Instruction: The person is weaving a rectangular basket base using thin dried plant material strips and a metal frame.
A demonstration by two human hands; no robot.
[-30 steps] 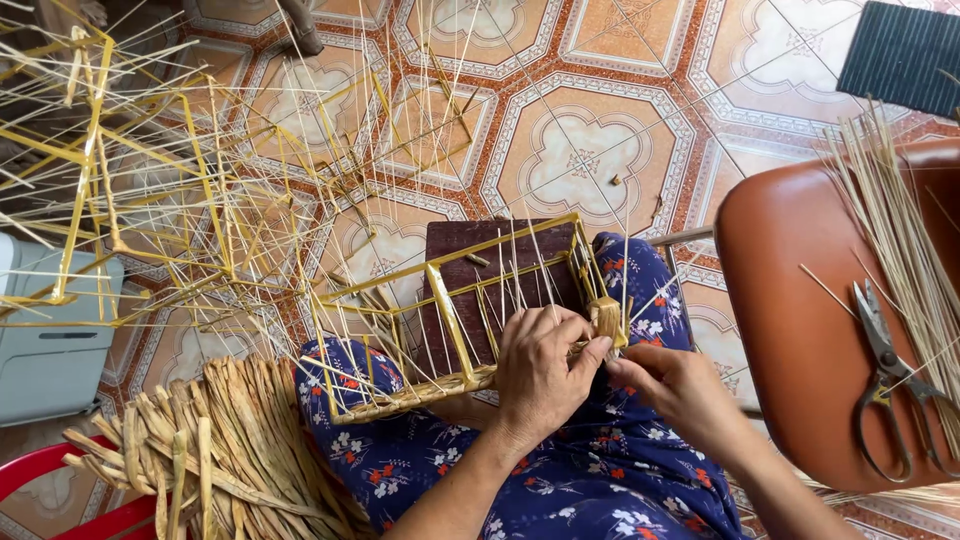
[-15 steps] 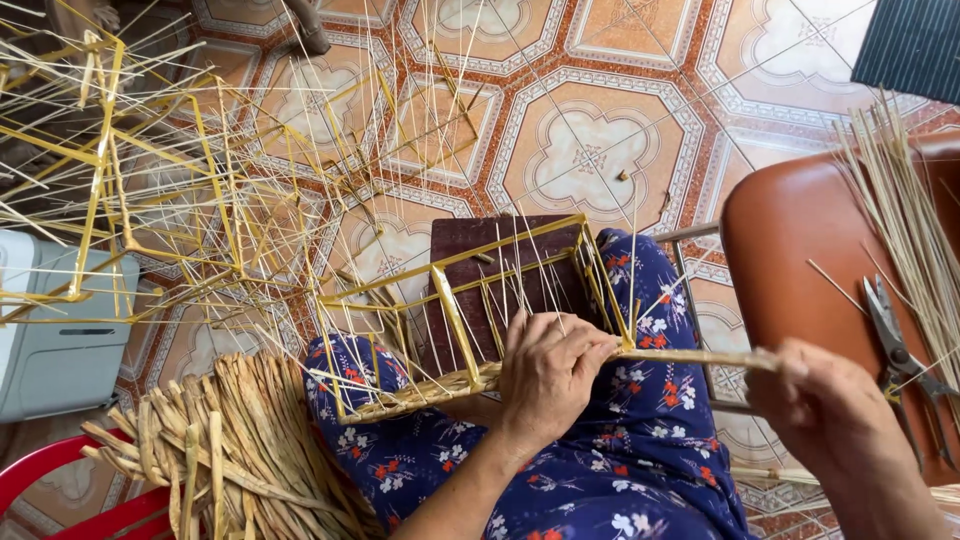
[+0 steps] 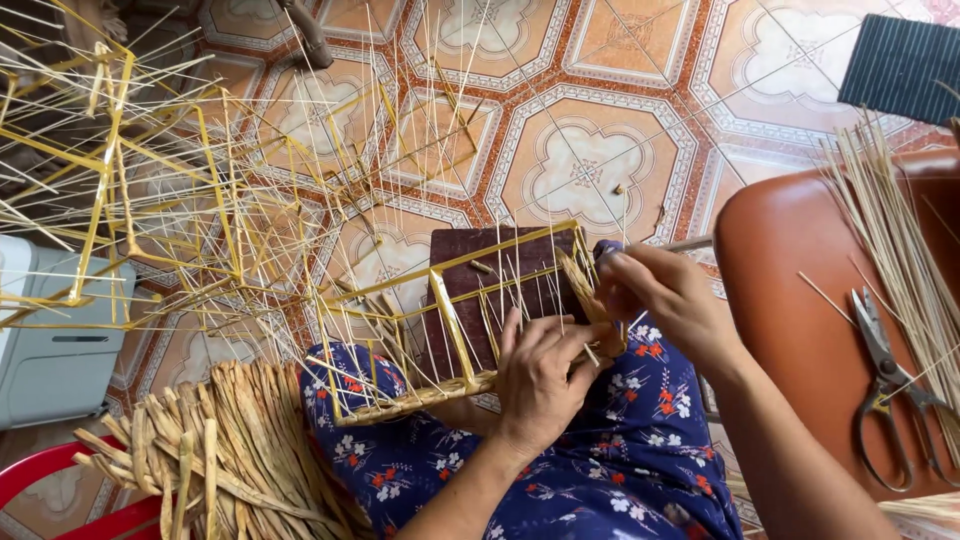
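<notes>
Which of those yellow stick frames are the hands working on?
The small frame lying across the person's flowered lap. The left hand presses on it and the right hand touches its end; the other frames sit untouched on the floor.

The right hand (image 3: 665, 300) has swung back to the frame (image 3: 450, 320).

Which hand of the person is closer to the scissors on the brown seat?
The right hand. It works at the right end of the yellow frame on the lap, beside the brown seat where the scissors lie. The left hand rests farther left, on the frame.
</notes>
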